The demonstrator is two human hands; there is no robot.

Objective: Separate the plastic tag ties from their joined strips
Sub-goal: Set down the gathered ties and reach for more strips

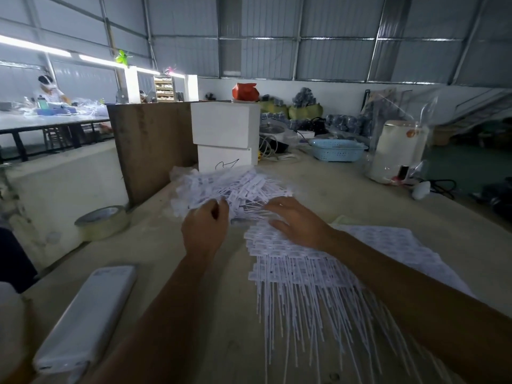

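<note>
A loose heap of separated white tag ties (232, 187) lies on the table ahead of me. Nearer, a flat stack of joined tag strips (299, 270) fans out, its thin tails pointing toward me. My left hand (205, 231) is at the heap's near edge, fingers curled; whether it pinches some ties is unclear. My right hand (296, 220) lies flat with spread fingers across the far end of the joined strips, where they meet the heap. My right forearm covers part of the stack.
A white power bank (86, 317) lies at the near left, a tape roll (104, 223) at the left edge. Stacked white boxes (225, 137) and a brown board (149, 145) stand behind the heap. A blue basket (336, 151) and a white appliance (396, 151) sit far right.
</note>
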